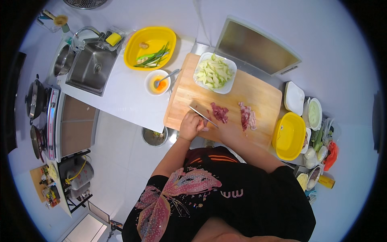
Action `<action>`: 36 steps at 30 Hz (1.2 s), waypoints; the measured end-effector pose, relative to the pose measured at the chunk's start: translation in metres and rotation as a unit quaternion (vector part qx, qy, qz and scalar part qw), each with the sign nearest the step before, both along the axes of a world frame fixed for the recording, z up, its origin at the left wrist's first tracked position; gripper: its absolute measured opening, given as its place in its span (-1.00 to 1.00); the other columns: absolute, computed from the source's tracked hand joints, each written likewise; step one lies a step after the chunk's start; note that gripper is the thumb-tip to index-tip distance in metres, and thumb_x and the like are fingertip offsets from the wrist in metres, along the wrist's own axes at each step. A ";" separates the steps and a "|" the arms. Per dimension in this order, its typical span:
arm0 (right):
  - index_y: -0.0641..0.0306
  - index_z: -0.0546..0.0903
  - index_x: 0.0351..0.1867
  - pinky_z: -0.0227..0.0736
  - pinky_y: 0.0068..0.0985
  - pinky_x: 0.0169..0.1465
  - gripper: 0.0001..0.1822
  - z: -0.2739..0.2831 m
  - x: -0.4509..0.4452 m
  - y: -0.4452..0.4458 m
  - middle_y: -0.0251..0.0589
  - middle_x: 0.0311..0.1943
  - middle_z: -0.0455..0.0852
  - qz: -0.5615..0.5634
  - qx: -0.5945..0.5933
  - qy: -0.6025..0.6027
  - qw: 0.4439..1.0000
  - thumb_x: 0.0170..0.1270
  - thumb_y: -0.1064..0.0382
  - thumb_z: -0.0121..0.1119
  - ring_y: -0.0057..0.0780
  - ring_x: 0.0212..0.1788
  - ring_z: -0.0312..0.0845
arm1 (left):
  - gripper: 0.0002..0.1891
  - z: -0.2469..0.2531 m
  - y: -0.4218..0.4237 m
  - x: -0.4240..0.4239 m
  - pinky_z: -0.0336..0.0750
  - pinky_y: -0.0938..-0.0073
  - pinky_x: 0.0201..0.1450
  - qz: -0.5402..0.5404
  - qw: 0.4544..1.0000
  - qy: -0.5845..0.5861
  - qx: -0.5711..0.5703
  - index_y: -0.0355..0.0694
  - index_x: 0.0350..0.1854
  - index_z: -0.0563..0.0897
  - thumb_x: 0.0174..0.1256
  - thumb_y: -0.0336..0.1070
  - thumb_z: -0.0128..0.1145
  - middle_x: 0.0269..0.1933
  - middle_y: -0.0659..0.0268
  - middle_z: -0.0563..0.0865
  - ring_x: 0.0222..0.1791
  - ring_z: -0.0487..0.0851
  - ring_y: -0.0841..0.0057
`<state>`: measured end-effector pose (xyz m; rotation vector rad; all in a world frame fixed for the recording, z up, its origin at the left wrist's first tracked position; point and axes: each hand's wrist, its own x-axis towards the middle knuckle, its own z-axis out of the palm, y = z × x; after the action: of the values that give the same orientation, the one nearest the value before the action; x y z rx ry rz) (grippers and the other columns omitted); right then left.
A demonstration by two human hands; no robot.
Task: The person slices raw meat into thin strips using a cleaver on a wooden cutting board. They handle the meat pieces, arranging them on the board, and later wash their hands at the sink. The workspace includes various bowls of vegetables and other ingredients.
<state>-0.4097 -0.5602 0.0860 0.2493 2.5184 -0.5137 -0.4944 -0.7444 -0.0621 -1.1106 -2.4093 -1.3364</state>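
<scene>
On the wooden cutting board (181, 93), my left hand (191, 124) has its fingers curled over a small piece of raw meat (206, 129), mostly hidden beneath them. My right hand (225, 131), blurred, grips a kitchen knife (203, 116) whose blade lies slantwise right beside the left fingertips. Its handle is hidden in the hand. Just beyond the blade is a pile of dark red sliced meat (219, 112). Farther right lies a second pile of paler, fattier slices (248, 116). A white dish of green vegetable pieces (214, 72) sits at the board's far edge.
Left of the board stand a white bowl of egg with a spoon (157, 83) and a yellow basin with scallions (130, 56). Beyond them is a steel sink (90, 63). Another yellow basin (289, 136) stands by the board's right edge. A bin (154, 136) is on the floor.
</scene>
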 end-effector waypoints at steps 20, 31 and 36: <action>0.17 0.63 0.01 0.60 0.05 -0.13 -0.74 -0.031 0.019 0.021 0.05 -0.28 0.80 -0.013 0.024 0.026 0.999 0.45 0.09 0.13 0.10 -0.17 0.77 | -0.79 0.015 -0.004 -0.001 0.60 0.17 -0.02 0.001 1.000 -0.011 0.015 -0.16 -0.24 0.73 0.08 -0.38 0.48 -0.12 0.20 0.73 -0.09 0.67 0.11; 0.18 0.66 -0.11 0.58 0.08 -0.19 -0.78 -0.018 0.038 0.009 0.08 -0.32 0.79 0.023 0.039 0.069 0.997 0.48 0.12 0.09 0.15 -0.26 0.76 | -0.78 0.006 -0.003 0.005 0.59 0.17 -0.02 0.023 0.998 -0.010 0.054 -0.16 -0.28 0.71 0.04 -0.41 0.50 -0.17 0.22 0.72 -0.10 0.68 0.13; 0.19 0.67 -0.12 0.62 0.05 -0.16 -0.81 -0.012 0.050 0.013 0.06 -0.29 0.81 0.027 0.059 0.013 0.998 0.48 0.18 0.08 0.12 -0.22 0.79 | -0.80 0.008 -0.002 0.005 0.60 0.16 -0.03 0.017 0.998 -0.013 0.052 -0.16 -0.30 0.70 0.04 -0.40 0.48 -0.18 0.22 0.71 -0.13 0.68 0.13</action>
<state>-0.3600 -0.5473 0.0741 0.2195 2.5757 -0.3499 -0.4891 -0.7462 -0.0537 -1.0269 -2.3360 -1.4560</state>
